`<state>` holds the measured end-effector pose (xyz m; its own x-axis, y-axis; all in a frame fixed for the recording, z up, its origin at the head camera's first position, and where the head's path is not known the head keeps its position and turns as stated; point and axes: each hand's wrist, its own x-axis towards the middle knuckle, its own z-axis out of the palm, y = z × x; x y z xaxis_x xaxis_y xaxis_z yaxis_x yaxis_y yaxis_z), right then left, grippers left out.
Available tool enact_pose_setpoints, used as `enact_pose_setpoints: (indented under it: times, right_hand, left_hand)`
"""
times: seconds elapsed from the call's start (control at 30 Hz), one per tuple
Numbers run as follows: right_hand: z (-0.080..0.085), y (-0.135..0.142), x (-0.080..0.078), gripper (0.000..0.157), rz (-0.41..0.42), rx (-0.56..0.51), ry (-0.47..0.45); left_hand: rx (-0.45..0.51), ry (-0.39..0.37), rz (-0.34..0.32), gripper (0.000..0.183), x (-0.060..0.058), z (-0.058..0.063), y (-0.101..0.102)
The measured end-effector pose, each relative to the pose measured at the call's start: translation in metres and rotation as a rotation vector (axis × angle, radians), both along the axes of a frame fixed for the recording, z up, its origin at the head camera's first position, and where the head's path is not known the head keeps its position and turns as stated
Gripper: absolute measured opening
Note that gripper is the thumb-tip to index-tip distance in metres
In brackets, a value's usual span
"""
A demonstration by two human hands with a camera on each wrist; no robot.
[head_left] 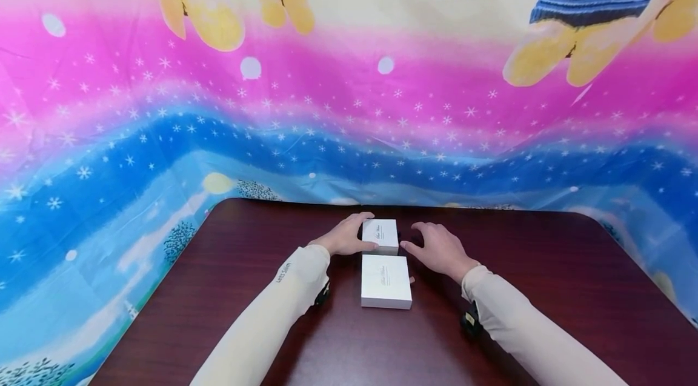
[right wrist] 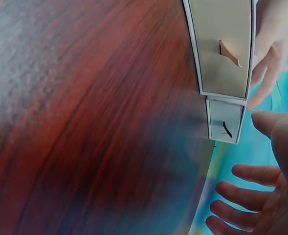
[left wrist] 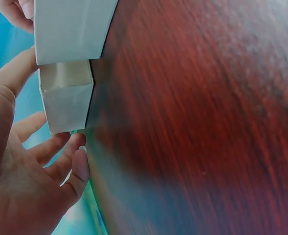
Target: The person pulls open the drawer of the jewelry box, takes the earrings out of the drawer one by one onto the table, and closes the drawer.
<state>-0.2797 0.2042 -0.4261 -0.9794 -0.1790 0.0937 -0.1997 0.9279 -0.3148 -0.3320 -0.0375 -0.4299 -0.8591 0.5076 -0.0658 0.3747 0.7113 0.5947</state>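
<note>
Biggest thing on my head cam is the backdrop cloth [head_left: 327, 83], smooth printed fabric w/ soft folds: pink over blue, snowflakes, plus yellow teddy-type figures in striped knits up top. Below it I've got the table [head_left: 349, 349], dark reddish-brown, glossy, rounded far corners; wrist cams show a streaky wood-grain pattern. Two cream sleeves, L [head_left: 272, 307] and R [head_left: 523, 319], come in from the bottom, fabric slightly wrinkled at the cuffs. L hand [head_left: 346, 236] has its thumb at the near edge of the far box and its fingers bent about the far edge, approx. a box's depth apart, so I read it as having hold of that box. R hand [head_left: 442, 249] is spread wide, fingers loosely bent, nothing in it, just right of the same box. Near box [head_left: 386, 277] is a flat white rectangular block, crisp edges, mid-table; far box [head_left: 380, 234], also white, sits directly behind it. R wrist cam gives me a tan pull tab [right wrist: 230, 53] on the near one's beige side, a dark pull tab [right wrist: 227, 129] on the other. Text: L sleeve print [head_left: 283, 272] reads approx. "Let's Slim"; box-top script too small to read.
</note>
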Motion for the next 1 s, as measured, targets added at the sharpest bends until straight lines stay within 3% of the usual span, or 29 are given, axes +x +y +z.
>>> enact_pose_setpoints:
  times: [0.37, 0.6, 1.0]
  right_hand:
    - [0.000, 0.002, -0.004, 0.061, 0.004, -0.045, -0.043]
    - [-0.001, 0.003, -0.009, 0.060, -0.007, -0.079, -0.075]
    - [-0.005, -0.001, -0.021, 0.051, -0.023, -0.260, -0.203]
  left_hand:
    - [-0.001, -0.039, -0.028, 0.087, -0.005, -0.005, -0.004]
    - [-0.022, -0.021, -0.044, 0.091, -0.007, -0.007, -0.004]
    - [-0.036, -0.022, -0.039, 0.086, -0.009, -0.006, -0.003]
